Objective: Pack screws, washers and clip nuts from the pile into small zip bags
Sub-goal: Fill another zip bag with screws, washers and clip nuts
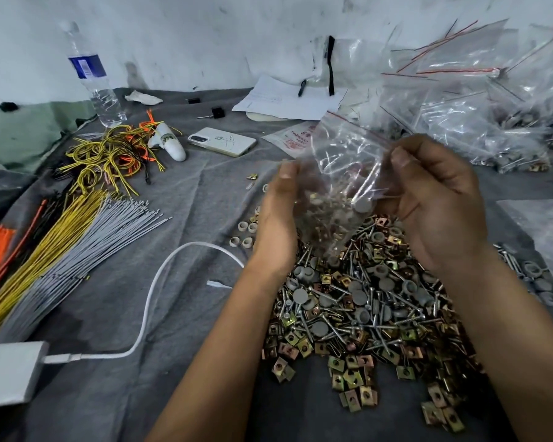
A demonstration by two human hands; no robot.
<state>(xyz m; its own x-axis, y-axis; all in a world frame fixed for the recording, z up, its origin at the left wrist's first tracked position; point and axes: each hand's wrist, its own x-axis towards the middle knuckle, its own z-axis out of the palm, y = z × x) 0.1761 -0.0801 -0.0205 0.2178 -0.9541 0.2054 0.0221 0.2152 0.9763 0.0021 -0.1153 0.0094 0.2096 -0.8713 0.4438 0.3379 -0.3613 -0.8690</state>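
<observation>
Zip bag [339,173] we gripped in left hand [280,224] and right hand [441,199], blurred contents indistinct, pile [364,307] partly hidden beneath our forearms.

1 zip bag [342,173] held up, 1 water bottle [93,81], 1 phone [222,141], 1 pen [301,88], 4 loose white rings [245,234]. Pile [364,311] of screws, clip nuts, grey caps: too many to count.

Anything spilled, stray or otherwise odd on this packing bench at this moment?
A few things stand out. White washers and a clip nut lie loose on the grey cloth, apart from the main pile. Both hands, left hand and right hand, hold the zip bag above the pile.
</observation>
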